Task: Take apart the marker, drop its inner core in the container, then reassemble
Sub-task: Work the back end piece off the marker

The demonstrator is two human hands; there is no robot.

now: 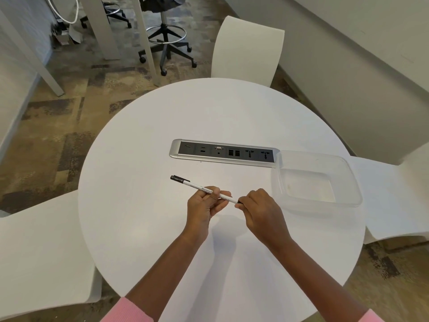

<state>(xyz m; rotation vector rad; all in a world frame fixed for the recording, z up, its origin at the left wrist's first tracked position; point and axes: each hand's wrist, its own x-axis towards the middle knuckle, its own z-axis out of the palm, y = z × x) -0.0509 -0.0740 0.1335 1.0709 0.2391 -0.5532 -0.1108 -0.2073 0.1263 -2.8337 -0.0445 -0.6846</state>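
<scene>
A white chair [41,252] stands at the left edge of the round white table [139,205], its seat tucked partly beneath the rim. Above the middle of the table, a little toward the near edge, both hands hold a slim white marker [192,184] clear of the surface. It slants, and its black clipped cap [177,178] sits on the far-left end, pointing toward the table's left edge. The left hand [203,210] has its fingers curled round the printed barrel near its middle, thumb on top. Just beside it, the right hand [260,210] pinches the marker's dark right end between thumb and fingertips; that tip is mostly hidden by the fingers. Beyond the hands, a silver-framed socket strip [224,153] is set into the table's centre, with rows of dark ports. Touching or just beside the strip's right end, a clear rectangular plastic container [346,180] rests near the table's right edge, open side up. Pink sleeve cuffs [130,310] show at the bottom.
</scene>
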